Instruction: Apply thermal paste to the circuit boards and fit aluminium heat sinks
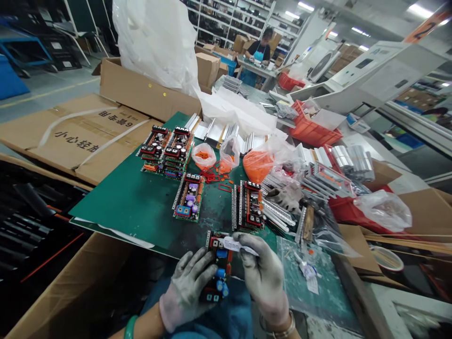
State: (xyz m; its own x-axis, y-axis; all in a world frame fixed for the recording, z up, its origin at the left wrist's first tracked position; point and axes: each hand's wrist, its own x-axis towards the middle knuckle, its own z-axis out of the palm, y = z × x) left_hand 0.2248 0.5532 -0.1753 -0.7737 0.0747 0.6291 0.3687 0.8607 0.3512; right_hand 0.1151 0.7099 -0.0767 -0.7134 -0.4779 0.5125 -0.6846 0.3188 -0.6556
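Note:
Gloved in grey-white, my left hand (189,287) grips a circuit board (221,273) from its left side, with fingers over its edge. The board carries blue capacitors and dark end blocks and is held at the table's near edge, above my lap. My right hand (263,270) pinches a small white printed tube (231,244) across the board's far end; whether its tip touches the board I cannot tell. Just beyond stand a board with purple parts (189,197) and a group of boards (252,205) with metal strips.
Stacked boards (176,150) stand at the table's far left. Bags of orange parts (257,165) and loose red frames (211,176) lie mid-table. Metal profiles (278,214), a wooden-handled tool (308,223) and red crates (314,127) crowd the right. Cardboard (70,136) lies left. A person (260,51) sits far back.

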